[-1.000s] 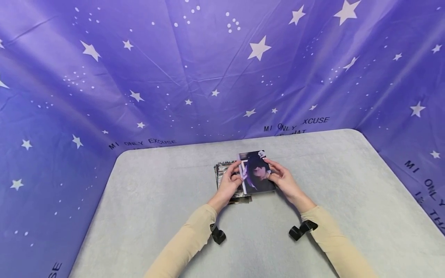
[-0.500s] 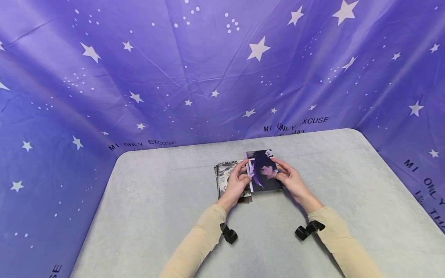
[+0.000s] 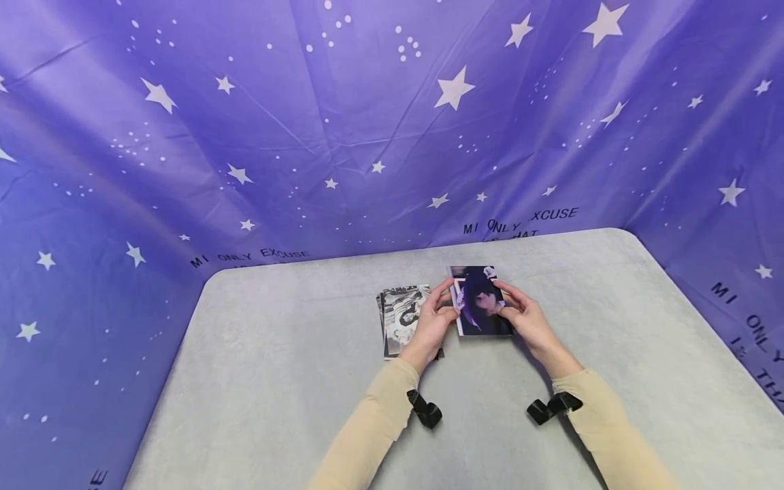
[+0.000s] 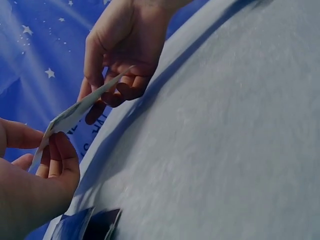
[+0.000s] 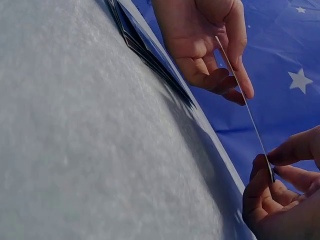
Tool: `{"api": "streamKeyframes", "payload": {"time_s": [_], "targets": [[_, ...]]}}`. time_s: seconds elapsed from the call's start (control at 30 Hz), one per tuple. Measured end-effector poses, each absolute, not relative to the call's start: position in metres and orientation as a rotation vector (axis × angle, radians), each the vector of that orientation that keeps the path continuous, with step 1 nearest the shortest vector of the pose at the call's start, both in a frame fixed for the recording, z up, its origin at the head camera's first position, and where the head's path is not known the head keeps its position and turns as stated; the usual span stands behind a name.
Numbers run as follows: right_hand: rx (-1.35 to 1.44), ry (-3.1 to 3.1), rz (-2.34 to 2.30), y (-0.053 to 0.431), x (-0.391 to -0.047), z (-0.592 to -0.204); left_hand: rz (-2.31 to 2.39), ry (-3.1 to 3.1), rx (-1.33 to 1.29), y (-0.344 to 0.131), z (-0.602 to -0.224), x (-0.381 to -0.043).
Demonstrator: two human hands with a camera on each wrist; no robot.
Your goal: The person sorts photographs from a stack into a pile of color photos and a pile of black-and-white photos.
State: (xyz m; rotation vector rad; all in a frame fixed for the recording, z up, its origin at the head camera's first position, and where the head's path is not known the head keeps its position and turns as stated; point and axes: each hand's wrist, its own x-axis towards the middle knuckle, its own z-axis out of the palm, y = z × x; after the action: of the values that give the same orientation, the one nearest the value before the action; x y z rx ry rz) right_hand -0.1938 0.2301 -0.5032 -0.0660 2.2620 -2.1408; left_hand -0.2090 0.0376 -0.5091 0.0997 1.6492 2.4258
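Between my two hands is a photo print with a dark purple picture and a white flower near its top right corner. My left hand pinches its left edge between thumb and fingers. At the opposite edge, my right hand pinches it the same way. Both wrist views catch the print almost edge-on, raised above the table. A loose stack of photos lies just left of it, a black-and-white picture on top. The left hand partly covers that stack's right side.
The grey table has a rounded far edge. Behind and beside it hangs a purple curtain with white stars and black lettering. A black wrist mount sits at each beige sleeve.
Both hands have moved to the right with the photo print, off the stack. More of the black-and-white top photo shows now. The stack has stayed in place.
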Motion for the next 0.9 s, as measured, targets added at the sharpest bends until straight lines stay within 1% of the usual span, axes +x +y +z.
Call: {"api": "streamKeyframes", "payload": {"time_s": [0.37, 0.6, 0.9], "targets": [[-0.037, 2.441, -2.019, 0.249, -0.187, -0.507, 2.39, 1.696, 0.045, 0.058, -0.52, -0.206], [-0.059, 2.555, -1.895, 0.26, -0.187, -0.509, 2.23, 1.89, 0.051, 0.065, -0.52, -0.203], [-0.117, 2.815, -1.59, 0.272, -0.185, -0.507, 2.008, 2.155, 0.111, 0.075, -0.516, -0.201]]}}
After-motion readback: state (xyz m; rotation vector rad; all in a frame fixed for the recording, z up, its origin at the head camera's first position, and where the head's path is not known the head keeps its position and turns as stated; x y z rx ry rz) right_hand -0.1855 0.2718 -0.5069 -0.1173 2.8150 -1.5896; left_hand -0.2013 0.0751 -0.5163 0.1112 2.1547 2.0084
